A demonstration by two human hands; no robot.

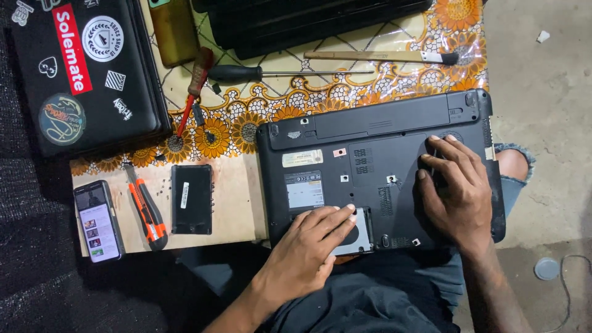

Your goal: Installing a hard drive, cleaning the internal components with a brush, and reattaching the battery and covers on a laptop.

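tools crowd left, right floor seemingly free

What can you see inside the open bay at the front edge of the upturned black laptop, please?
A silver metal drive sits in the bay of the upturned black laptop. The left hand lies across it, covering most of it; only its right part and lower edge show.

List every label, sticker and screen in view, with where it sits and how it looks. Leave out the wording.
Phone screen: lit, lower left on the board, white page with small pictures.
Laptop underside labels: one pale strip, one white-grey rectangle, above the left hand.
Closed black laptop's stickers: upper left; red strip, white round badge, teal-orange circle, small white shapes.
Black cover panel's label: narrow white strip, beside the orange utility knife.
The right hand covers no label.
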